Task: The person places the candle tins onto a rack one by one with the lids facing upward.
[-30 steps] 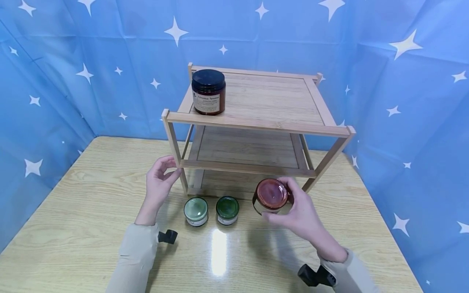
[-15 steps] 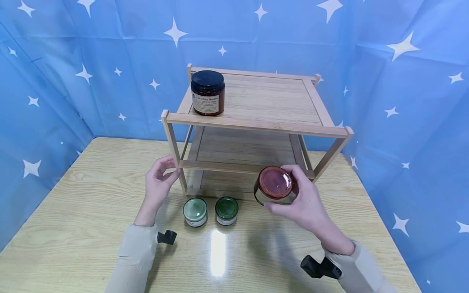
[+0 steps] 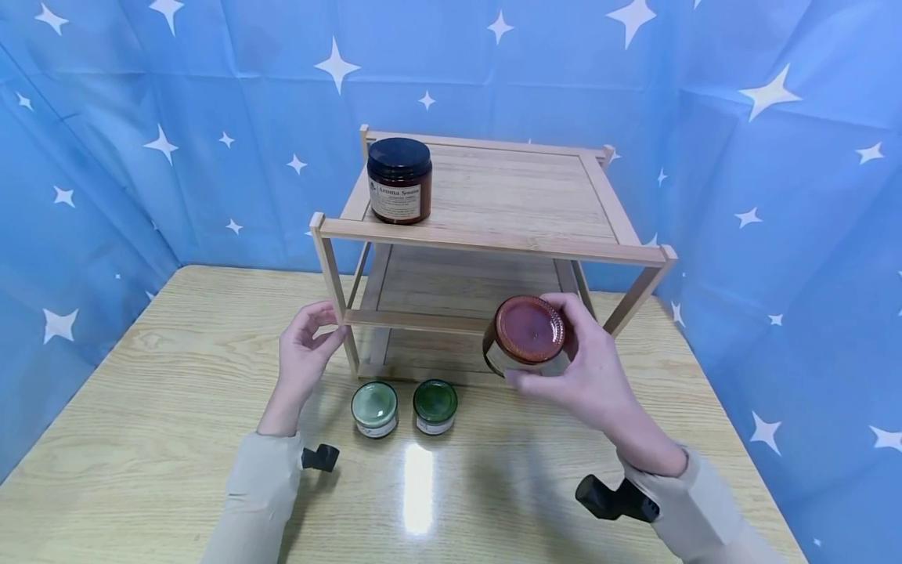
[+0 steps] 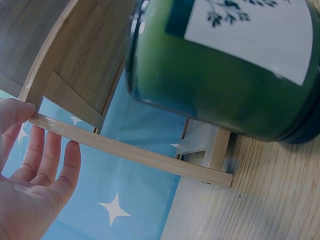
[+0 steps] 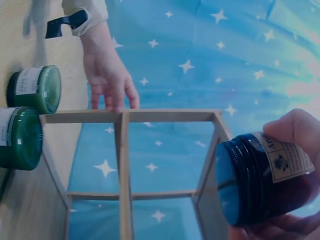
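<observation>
My right hand (image 3: 592, 372) grips an amber glass jar (image 3: 530, 330) with a printed label, base turned up toward the head camera. In the right wrist view its dark lid (image 5: 231, 185) points away from the palm. The jar overlaps the middle shelf's front rail in the head view. At the wooden rack (image 3: 521, 188), my left hand (image 3: 304, 348) pinches the front left post (image 4: 125, 150), thumb on one side and fingers on the other. Before the rack, a pale green jar (image 3: 374, 405) and a dark green jar (image 3: 435, 403) stand base up on the table.
A large amber jar with a black lid (image 3: 399, 182) stands upright at the left of the rack's top board. The wooden table (image 3: 155, 392) reaches a blue star-patterned curtain (image 3: 239, 102) behind and at both sides. Black camera mounts sit on both wrists.
My right hand has lifted the amber jar upward, from near the table to the height of the middle shelf's front rail. My left hand has stayed at the post.
</observation>
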A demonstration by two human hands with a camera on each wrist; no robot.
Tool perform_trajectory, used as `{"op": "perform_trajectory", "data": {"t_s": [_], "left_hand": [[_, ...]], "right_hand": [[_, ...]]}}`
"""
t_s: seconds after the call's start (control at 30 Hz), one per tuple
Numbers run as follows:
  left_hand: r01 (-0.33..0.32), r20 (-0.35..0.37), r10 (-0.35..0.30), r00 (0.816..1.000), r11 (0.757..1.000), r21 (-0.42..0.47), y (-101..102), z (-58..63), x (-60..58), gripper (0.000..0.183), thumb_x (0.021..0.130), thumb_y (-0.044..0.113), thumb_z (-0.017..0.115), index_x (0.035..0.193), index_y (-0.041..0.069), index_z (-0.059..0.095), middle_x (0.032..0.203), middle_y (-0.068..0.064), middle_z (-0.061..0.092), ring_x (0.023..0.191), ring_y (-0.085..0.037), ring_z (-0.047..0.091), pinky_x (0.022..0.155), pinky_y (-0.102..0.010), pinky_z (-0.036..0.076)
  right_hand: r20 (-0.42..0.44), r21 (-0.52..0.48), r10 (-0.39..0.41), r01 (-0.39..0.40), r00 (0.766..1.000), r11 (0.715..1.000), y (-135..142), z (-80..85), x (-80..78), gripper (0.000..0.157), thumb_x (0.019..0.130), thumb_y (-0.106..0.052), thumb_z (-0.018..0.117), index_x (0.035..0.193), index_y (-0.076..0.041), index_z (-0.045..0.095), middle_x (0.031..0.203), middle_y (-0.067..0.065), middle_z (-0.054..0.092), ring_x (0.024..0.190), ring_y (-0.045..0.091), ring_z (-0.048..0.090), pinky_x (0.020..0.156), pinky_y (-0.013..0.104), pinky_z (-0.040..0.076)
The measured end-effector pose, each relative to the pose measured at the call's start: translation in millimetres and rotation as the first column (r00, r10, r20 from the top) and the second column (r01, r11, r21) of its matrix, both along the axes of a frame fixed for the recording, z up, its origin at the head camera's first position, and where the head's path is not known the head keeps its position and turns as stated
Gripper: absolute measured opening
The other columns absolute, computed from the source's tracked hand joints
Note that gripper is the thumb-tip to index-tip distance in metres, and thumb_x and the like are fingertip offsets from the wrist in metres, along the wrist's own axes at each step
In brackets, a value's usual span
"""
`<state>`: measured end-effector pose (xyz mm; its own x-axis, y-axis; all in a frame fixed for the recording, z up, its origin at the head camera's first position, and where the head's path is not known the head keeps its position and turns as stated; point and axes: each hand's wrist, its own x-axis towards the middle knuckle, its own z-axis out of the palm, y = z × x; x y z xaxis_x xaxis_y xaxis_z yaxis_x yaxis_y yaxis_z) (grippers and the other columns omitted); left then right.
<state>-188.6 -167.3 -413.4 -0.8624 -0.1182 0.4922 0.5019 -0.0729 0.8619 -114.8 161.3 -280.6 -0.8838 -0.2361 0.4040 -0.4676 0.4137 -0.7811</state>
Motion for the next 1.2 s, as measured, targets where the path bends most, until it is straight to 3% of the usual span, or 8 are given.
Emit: {"op": "perform_trajectory", "data": {"t_s": [0.2, 0.53, 0.8, 1.2], "left_hand": [[0.004, -0.008, -0.004, 1.000, 1.000, 0.004, 0.5, 0.4, 0.2, 0.036, 0.080, -0.016, 0.061, 0.109, 0.004, 0.061, 0.093, 0.003, 0.063, 0.089, -0.010, 0.060, 0.078, -0.021, 0.054], [-0.030, 0.024, 0.031, 0.999, 0.999, -0.039, -0.4, 1.6, 0.6, 0.034, 0.080, -0.018, 0.059, 0.111, -0.006, 0.056, 0.093, 0.005, 0.062, 0.089, -0.009, 0.059, 0.078, -0.020, 0.054], [-0.026, 0.019, 0.027, 0.999, 0.999, -0.036, -0.2, 1.6, -0.2, 0.036, 0.080, -0.019, 0.059, 0.110, 0.000, 0.059, 0.094, 0.006, 0.062, 0.089, -0.009, 0.059, 0.077, -0.020, 0.054], [-0.022, 0.026, 0.023, 0.999, 0.999, -0.031, 0.1, 2.3, 0.1, 0.035, 0.079, -0.020, 0.058, 0.110, -0.003, 0.058, 0.094, 0.006, 0.062, 0.089, -0.009, 0.059, 0.078, -0.019, 0.053]], "right_hand": [[-0.008, 0.019, 0.029, -0.029, 1.000, 0.999, -3.7, 15.2, -2.6, 0.066, 0.060, 0.003, 0.081, 0.117, -0.002, 0.049, 0.109, 0.004, 0.057, 0.095, 0.011, 0.057, 0.080, 0.016, 0.050], [-0.006, 0.019, 0.047, -0.047, 0.999, 0.999, -7.3, 37.2, -8.1, 0.065, 0.062, 0.002, 0.081, 0.118, -0.003, 0.048, 0.112, 0.002, 0.056, 0.098, 0.014, 0.058, 0.082, 0.018, 0.050], [-0.023, -0.002, 0.047, -0.047, 0.999, 0.999, -10.9, 56.7, -13.8, 0.064, 0.063, 0.005, 0.080, 0.118, 0.000, 0.049, 0.111, 0.004, 0.057, 0.098, 0.013, 0.059, 0.084, 0.018, 0.049], [0.001, -0.084, 0.043, -0.043, 0.999, 0.996, -19.0, 81.5, -22.8, 0.060, 0.066, 0.007, 0.077, 0.118, -0.002, 0.047, 0.114, 0.005, 0.055, 0.102, 0.017, 0.057, 0.089, 0.021, 0.048]]}}
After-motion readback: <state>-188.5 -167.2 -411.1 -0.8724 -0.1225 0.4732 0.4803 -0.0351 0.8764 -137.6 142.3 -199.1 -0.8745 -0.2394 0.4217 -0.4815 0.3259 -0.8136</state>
